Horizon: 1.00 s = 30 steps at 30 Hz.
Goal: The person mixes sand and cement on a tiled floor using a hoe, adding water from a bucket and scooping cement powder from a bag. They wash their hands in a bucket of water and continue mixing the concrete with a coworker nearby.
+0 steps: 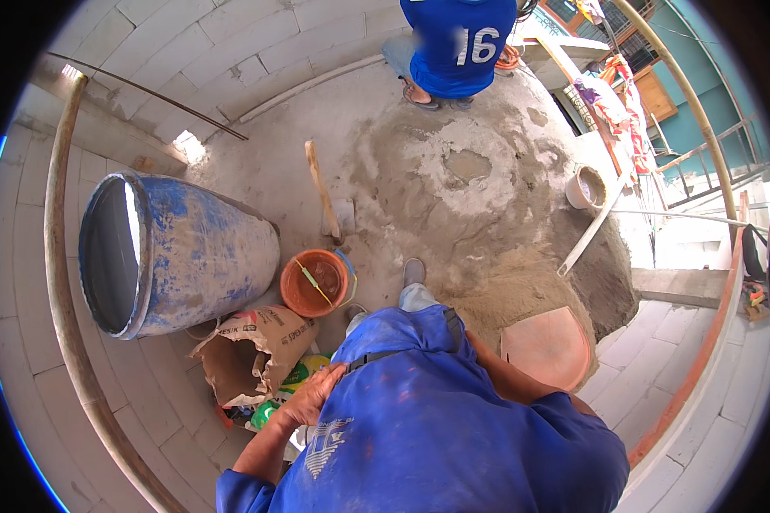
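My left hand (312, 395) rests against the left side of my waist, its fingers lying along the blue shirt (428, 410) beside a dark strap (370, 359); it holds nothing that I can see. My right forearm (513, 376) bends in toward my right hip, and the hand itself is hidden by my body. Below my left hand stands a torn brown paper sack (274, 342). Just beyond it is an orange bucket (293, 286) with a thin yellow-green stick (314, 282) leaning in it. To my right lies a pinkish-orange basin (547, 346) on the sand.
Ahead spreads a mound of sand and grey powder (428, 197) with a wet hollow. A person in blue (458, 51) crouches behind it. A wooden-handled hoe (321, 188), a large blue barrel (205, 248), a white bucket (586, 186) and bamboo poles (60, 214) surround it.
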Each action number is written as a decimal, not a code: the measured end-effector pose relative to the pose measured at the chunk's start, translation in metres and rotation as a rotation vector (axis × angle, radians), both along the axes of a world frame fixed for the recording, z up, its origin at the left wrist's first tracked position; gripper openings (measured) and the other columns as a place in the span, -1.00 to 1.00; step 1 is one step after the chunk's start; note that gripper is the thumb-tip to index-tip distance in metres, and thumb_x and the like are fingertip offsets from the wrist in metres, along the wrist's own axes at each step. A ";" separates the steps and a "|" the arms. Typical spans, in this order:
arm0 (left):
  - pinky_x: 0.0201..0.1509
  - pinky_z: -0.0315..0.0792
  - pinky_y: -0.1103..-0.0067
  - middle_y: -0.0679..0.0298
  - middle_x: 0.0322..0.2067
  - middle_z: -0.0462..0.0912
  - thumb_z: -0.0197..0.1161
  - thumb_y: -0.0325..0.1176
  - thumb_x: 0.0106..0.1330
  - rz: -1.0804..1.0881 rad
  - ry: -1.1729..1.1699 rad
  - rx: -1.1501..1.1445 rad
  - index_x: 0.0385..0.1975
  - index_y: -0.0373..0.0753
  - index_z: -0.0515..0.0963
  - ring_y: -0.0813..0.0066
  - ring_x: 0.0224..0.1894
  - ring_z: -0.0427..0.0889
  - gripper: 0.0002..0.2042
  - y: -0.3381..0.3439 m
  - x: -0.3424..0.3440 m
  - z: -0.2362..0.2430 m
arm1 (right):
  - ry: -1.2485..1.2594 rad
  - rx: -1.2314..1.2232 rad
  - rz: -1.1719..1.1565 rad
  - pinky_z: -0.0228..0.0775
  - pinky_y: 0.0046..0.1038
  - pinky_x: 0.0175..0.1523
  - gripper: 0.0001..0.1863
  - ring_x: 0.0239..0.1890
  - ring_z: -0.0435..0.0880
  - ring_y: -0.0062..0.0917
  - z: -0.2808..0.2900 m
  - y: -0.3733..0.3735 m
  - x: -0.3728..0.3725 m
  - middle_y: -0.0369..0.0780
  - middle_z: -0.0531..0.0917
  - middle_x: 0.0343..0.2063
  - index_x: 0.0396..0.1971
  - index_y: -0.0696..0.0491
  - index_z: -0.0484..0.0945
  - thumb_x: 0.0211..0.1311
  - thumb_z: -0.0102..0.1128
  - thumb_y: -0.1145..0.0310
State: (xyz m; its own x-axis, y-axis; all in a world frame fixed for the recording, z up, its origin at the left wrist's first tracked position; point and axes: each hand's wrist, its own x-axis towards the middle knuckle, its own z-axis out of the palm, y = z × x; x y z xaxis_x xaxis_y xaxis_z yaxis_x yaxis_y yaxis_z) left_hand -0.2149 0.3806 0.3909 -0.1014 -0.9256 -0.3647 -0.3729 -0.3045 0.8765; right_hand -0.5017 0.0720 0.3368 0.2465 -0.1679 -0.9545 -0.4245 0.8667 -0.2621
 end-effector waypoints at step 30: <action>0.44 0.18 0.19 -0.01 0.36 0.21 0.49 -0.11 0.03 -0.193 -0.147 0.096 0.43 -0.13 0.09 -0.03 0.39 0.24 -0.05 -0.182 0.001 0.044 | -0.016 0.125 -0.052 0.39 -0.36 0.28 -0.43 0.14 0.57 -0.35 0.003 -0.125 -0.025 -0.11 0.59 0.13 0.27 0.13 0.39 0.56 -0.26 0.01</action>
State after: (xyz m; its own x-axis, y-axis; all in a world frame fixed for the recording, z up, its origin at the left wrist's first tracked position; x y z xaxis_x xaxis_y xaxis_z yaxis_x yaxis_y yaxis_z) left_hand -0.2136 0.1986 0.4351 -0.2123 -0.8545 -0.4741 -0.5538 -0.2946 0.7788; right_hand -0.5270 -0.0528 0.3400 0.2555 -0.0610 -0.9649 -0.3745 0.9139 -0.1569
